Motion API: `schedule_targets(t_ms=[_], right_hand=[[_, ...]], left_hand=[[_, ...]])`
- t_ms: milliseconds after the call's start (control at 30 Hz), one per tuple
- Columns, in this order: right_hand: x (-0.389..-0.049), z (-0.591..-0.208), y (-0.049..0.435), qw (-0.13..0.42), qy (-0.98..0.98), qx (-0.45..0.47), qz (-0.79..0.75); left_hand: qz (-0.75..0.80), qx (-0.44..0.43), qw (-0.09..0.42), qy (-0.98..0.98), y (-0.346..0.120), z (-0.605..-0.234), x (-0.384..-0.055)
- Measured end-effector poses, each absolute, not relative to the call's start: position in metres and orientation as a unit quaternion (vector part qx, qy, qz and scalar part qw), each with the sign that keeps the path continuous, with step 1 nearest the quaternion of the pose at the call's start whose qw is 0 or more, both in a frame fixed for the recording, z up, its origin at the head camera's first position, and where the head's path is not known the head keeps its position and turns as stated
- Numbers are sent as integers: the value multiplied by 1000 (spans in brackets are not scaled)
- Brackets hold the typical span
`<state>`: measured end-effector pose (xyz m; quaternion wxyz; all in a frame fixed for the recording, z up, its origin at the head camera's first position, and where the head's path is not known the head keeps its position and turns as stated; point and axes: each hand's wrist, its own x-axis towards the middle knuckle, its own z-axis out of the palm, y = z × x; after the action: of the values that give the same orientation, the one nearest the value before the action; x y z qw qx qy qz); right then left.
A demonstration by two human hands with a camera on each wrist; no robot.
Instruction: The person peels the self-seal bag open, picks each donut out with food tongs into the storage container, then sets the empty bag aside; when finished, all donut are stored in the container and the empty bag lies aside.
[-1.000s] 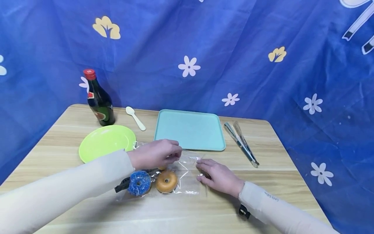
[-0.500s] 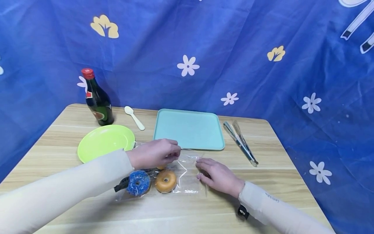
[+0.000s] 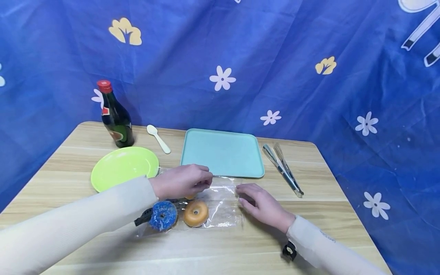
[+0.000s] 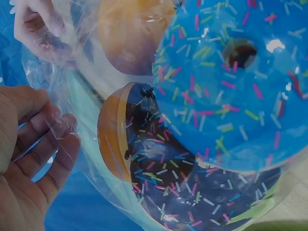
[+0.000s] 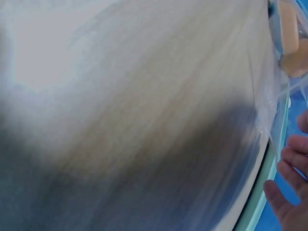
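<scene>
A clear plastic bag (image 3: 223,217) with several doughnuts in it lies on the table. In the head view a blue-iced doughnut (image 3: 163,215) and a plain brown doughnut (image 3: 196,214) show through the film. My left hand (image 3: 183,180) reaches over the bag and pinches its film between thumb and fingers, hiding part of another doughnut beneath. The left wrist view shows a dark-iced doughnut with sprinkles (image 4: 159,159) under the blue one. At the bag's right edge, my right hand (image 3: 262,206) has loosely bent fingers, with nothing gripped between them.
A light-blue tray (image 3: 223,152) lies just behind the bag, and metal tongs (image 3: 283,170) lie to its right. Back left are a green plate (image 3: 120,168), a white spoon (image 3: 159,139) and a tall dark bottle (image 3: 118,122) with a red cap.
My right hand has shifted slightly right, away from the bag's edge, and the film there has changed its creases. My left hand stays in place.
</scene>
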<state>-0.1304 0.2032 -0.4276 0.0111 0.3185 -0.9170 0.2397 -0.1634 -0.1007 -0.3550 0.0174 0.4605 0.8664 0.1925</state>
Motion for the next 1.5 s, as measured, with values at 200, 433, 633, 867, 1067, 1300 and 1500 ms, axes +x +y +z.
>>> schedule_targets(t_ms=[200, 433, 633, 867, 1067, 1300, 1500], right_hand=[[-132, -430, 209, 13, -916, 304, 261], [-137, -429, 227, 13, -927, 275, 255], [-153, -425, 257, 50, -939, 249, 233], [-185, -420, 298, 87, -971, 121, 187], [-204, -419, 315, 44, -986, 38, 153], [-217, -427, 317, -4, -985, 13, 169], [-221, -433, 318, 13, -983, 25, 183]], left_hand=[[191, 461, 15, 866, -102, -356, -164], [192, 464, 10, 865, -101, -357, -164], [188, 465, 6, 865, -101, -358, -165], [185, 462, 14, 867, -101, -360, -164], [181, 459, 5, 870, -100, -361, -163], [176, 465, 3, 868, -99, -361, -164], [170, 464, 9, 869, -99, -361, -165]])
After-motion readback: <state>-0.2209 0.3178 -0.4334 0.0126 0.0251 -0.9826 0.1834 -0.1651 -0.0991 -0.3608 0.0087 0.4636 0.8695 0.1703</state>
